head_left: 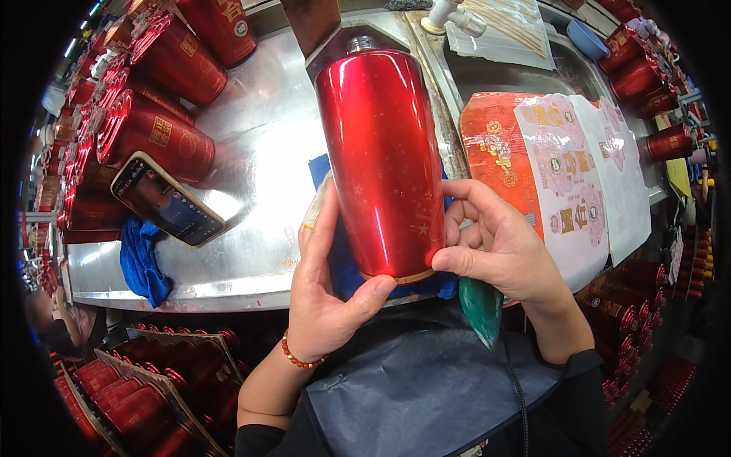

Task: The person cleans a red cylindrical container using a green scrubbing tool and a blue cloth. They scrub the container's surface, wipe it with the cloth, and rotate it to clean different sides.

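Observation:
A large glossy red bottle (381, 152) lies lengthwise before me, its clear neck pointing away and its base toward me. Small gold stars show near the base on the right. My left hand (327, 266) grips the lower left side, thumb at the bottom edge; a pale wrap covers one finger. Holding the lower right side is my right hand (495, 240), its thumb by the base and its other fingers curled. A green pointed flat piece (480, 312) hangs under the right hand; whether that hand holds it is unclear. A blue cloth (346, 278) shows beneath the bottle.
Several finished-looking red bottles (164, 137) crowd the metal table's left side, beside a phone (169, 199) and another blue cloth (143, 263). Printed label sheets (567, 164) lie right. A tap (453, 17) and blue bowl (586, 38) are farther off. Crates of bottles (145, 396) stand below left.

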A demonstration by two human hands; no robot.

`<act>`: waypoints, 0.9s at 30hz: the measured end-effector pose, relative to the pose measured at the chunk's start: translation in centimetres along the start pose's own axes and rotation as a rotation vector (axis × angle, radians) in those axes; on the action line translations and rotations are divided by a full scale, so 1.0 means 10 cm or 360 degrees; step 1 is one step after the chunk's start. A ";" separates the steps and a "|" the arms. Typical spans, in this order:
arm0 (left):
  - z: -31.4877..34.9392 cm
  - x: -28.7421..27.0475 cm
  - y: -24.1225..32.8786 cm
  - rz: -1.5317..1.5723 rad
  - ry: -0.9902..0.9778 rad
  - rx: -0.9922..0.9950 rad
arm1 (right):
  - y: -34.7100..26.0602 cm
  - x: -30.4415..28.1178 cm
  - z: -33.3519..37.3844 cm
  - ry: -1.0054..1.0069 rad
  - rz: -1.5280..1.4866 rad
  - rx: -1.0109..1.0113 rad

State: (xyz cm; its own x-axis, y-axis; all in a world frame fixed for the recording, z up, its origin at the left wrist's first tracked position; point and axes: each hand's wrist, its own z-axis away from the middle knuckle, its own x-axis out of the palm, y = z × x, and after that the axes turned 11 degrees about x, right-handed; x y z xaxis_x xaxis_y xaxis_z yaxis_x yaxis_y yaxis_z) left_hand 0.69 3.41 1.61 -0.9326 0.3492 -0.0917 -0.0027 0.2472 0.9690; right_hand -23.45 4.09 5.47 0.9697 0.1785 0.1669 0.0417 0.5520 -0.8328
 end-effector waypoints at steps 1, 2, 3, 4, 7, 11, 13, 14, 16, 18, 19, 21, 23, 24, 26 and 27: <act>0.00 0.00 -0.01 -0.0002 -0.0002 0.0005 | 0.00 0.00 0.00 0.0002 -0.0002 -0.0001; 0.00 0.00 -0.01 -0.0004 -0.0003 0.0010 | 0.00 0.00 0.00 0.0002 -0.0004 -0.0001; 0.00 0.00 -0.02 -0.0015 -0.0010 0.0015 | 0.01 0.00 0.00 0.0002 -0.0007 -0.0001; 0.01 -0.01 -0.03 -0.0027 -0.0016 0.0021 | 0.01 0.00 0.00 0.0002 -0.0009 -0.0001; 0.08 0.00 -0.07 0.0014 0.0100 0.0187 | 0.00 0.02 0.00 0.0007 0.0008 0.0004; 0.37 -0.05 -0.13 -0.0577 0.0281 0.0642 | -0.03 0.01 0.00 0.0026 0.0020 0.0010; 0.39 -0.03 -0.02 -0.0858 0.0190 0.0807 | -0.03 0.01 0.00 0.0018 0.0035 0.0017; 0.42 -0.01 -0.02 -0.0875 0.0207 0.0845 | -0.02 0.01 0.00 0.0017 0.0035 0.0012; 0.41 -0.02 -0.04 -0.0913 0.0125 0.0924 | 0.00 0.01 0.00 0.0020 0.0033 -0.0007; 0.39 0.00 -0.04 -0.0940 0.0099 0.0998 | -0.03 0.00 0.01 -0.0003 0.0049 0.0074; 0.38 -0.01 -0.04 -0.0962 0.0079 0.0998 | -0.04 0.00 0.01 -0.0013 0.0058 0.0114; 0.39 -0.02 -0.03 -0.1009 0.0038 0.0997 | -0.06 -0.01 0.01 -0.0014 0.0065 0.0114; 0.36 0.00 -0.01 -0.1075 0.0024 0.1056 | -0.05 0.00 0.01 -0.0009 0.0053 0.0073; 0.34 0.01 0.00 -0.1107 0.0018 0.1085 | -0.02 0.01 0.00 -0.0002 0.0039 0.0031; 0.29 0.00 0.00 -0.1135 -0.0014 0.1137 | 0.00 0.01 -0.01 0.0004 0.0026 -0.0013; 0.28 0.00 0.01 -0.1150 -0.0028 0.1162 | -0.01 0.01 -0.01 0.0002 0.0028 -0.0015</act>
State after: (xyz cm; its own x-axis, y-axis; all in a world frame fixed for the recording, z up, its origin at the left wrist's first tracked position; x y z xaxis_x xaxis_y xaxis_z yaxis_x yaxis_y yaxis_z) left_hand 1.71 5.91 1.09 -0.7898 -0.0897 -0.6068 -0.3357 0.8912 0.3052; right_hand -23.39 4.01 5.52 0.9706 0.1869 0.1514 0.0268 0.5413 -0.8404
